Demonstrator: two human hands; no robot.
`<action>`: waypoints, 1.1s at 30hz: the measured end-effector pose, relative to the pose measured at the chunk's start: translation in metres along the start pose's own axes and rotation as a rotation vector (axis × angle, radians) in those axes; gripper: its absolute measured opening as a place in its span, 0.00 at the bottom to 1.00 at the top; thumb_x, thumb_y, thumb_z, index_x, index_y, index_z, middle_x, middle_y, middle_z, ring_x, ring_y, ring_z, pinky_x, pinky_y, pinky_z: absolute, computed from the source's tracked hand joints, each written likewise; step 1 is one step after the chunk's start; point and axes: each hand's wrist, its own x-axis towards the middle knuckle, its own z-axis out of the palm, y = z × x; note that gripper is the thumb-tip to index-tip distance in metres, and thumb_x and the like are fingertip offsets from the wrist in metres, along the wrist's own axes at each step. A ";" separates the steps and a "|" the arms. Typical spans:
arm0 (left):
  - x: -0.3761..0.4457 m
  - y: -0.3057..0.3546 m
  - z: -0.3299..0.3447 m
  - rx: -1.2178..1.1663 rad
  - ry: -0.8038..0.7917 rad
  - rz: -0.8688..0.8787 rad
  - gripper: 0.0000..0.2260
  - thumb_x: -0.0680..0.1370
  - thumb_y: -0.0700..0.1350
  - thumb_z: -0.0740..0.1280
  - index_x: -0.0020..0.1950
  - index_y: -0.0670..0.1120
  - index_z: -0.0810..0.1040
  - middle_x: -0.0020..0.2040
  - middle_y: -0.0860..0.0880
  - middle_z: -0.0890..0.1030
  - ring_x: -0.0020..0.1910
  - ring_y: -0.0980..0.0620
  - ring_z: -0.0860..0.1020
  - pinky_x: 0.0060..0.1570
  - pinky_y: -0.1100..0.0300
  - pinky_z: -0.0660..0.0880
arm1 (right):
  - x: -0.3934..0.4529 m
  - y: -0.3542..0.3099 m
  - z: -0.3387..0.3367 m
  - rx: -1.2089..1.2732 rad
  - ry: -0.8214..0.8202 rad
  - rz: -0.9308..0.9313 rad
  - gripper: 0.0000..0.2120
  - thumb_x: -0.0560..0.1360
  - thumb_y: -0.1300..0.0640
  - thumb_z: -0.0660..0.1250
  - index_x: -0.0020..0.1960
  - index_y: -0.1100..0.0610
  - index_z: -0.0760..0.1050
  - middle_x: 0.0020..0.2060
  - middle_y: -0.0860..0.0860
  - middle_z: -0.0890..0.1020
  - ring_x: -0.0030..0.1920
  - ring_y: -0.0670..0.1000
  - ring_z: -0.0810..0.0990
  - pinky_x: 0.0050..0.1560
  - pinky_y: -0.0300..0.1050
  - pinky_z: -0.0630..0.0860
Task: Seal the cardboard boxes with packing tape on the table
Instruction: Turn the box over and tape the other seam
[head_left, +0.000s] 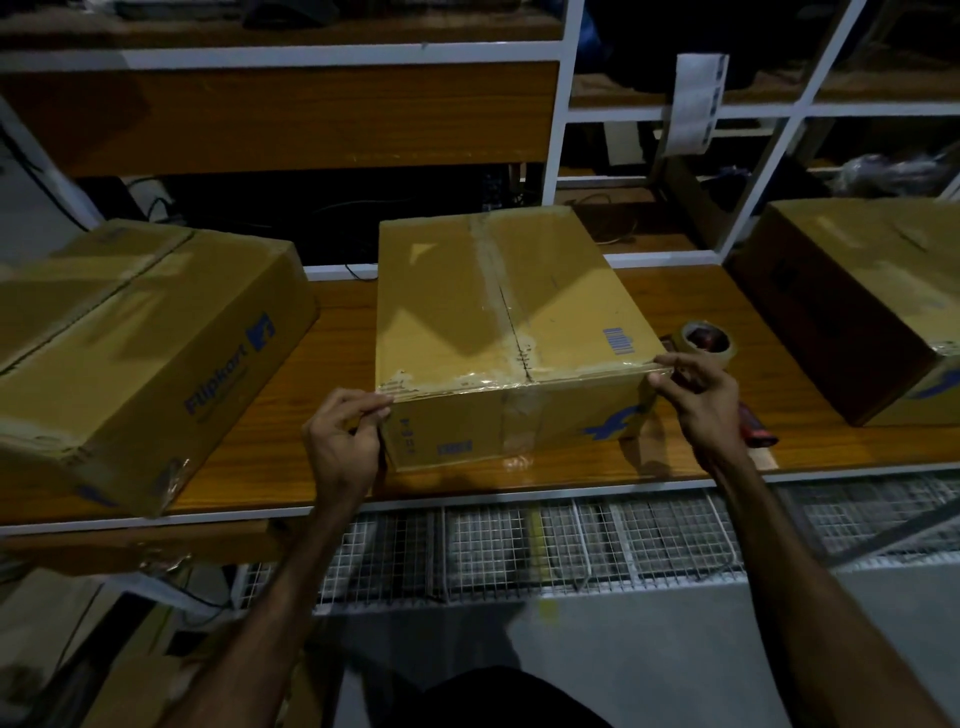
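Brown cardboard box (498, 322) with clear tape along its centre seam, in the middle of the glossy orange-brown wooden worktop (675, 447). Three boxes counted: a second printed brown carton (135, 358) at the left, a third taped brown carton (872, 301) at the right. One roll of tan packing tape (707, 340) just beside the middle box's right edge. Both hands at the near top edge: left hand (345, 439) pinching the left corner, right hand (698, 392) pinching the right corner. White metal-framed shelving (563, 104) behind, dimly lit. White wire mesh racks (519, 545) below the worktop, above grey floor (649, 649).
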 end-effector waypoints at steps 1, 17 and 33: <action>-0.001 0.001 0.001 -0.010 0.011 -0.017 0.11 0.73 0.27 0.73 0.49 0.40 0.87 0.46 0.46 0.83 0.47 0.48 0.83 0.46 0.46 0.83 | -0.003 0.001 0.004 0.028 0.034 0.014 0.15 0.75 0.57 0.79 0.61 0.56 0.85 0.63 0.50 0.82 0.66 0.51 0.81 0.64 0.61 0.82; -0.008 0.009 0.014 -0.031 0.126 -0.116 0.13 0.75 0.26 0.70 0.50 0.41 0.87 0.47 0.48 0.82 0.48 0.51 0.82 0.47 0.61 0.80 | -0.028 0.036 0.049 -0.134 0.405 0.146 0.10 0.80 0.61 0.73 0.60 0.62 0.84 0.54 0.58 0.87 0.57 0.54 0.84 0.63 0.62 0.82; -0.041 0.007 0.027 -0.074 0.163 -0.197 0.20 0.80 0.29 0.68 0.72 0.39 0.78 0.67 0.45 0.82 0.67 0.52 0.80 0.63 0.51 0.81 | -0.001 -0.046 0.038 -0.204 0.217 0.099 0.20 0.85 0.44 0.64 0.72 0.53 0.79 0.65 0.53 0.83 0.64 0.50 0.81 0.65 0.55 0.80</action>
